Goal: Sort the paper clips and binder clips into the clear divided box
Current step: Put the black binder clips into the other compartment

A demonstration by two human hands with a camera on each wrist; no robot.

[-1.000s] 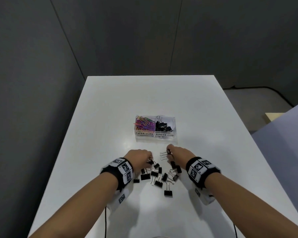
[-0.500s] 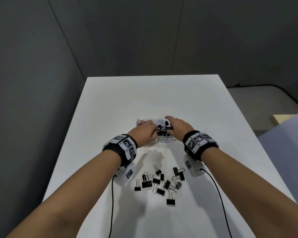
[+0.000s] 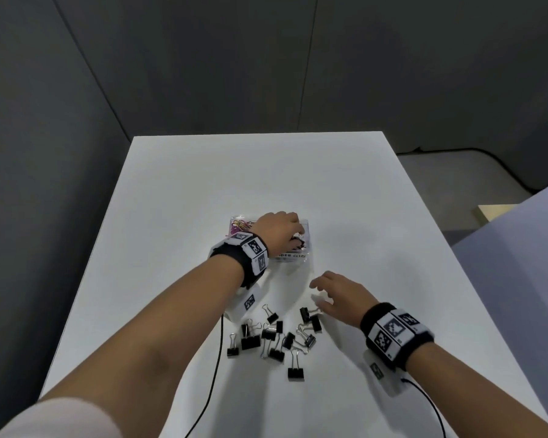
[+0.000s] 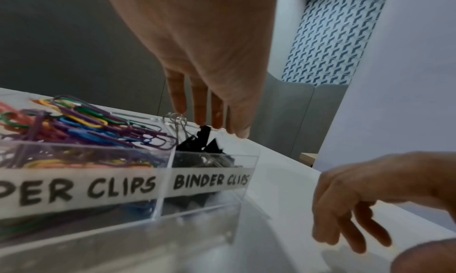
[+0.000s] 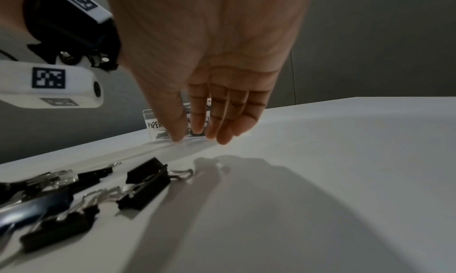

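left grip: left hand (image 4: 197, 49) over the box's (image 3: 307, 248) binder side, fingers (image 4: 176, 97) straight, pointing down and apart, holding nothing I can see; tips just above the clips in there.
right grip: right hand (image 3: 336, 295) low over the table (image 3: 361, 216), fingers loose and apart, empty, just beside the nearest binder clip (image 5: 148, 176).
box: clear, two cells, labelled; coloured paper clips (image 4: 74, 121) in left cell, black binder clips (image 4: 202, 140) in right.
loose pile: binder clips (image 3: 276, 336) on the table near the body, between the arms; no loose paper clips seen.
step: my read, left hand has just dropped, right goes for the next one.
tip: pinch the black body or one wire handle, lift clear so tangled neighbours don't drag.
obstacle: left forearm and wrist rig cross between the pile and the box; wrist cable (image 3: 215, 358) runs next to the pile.
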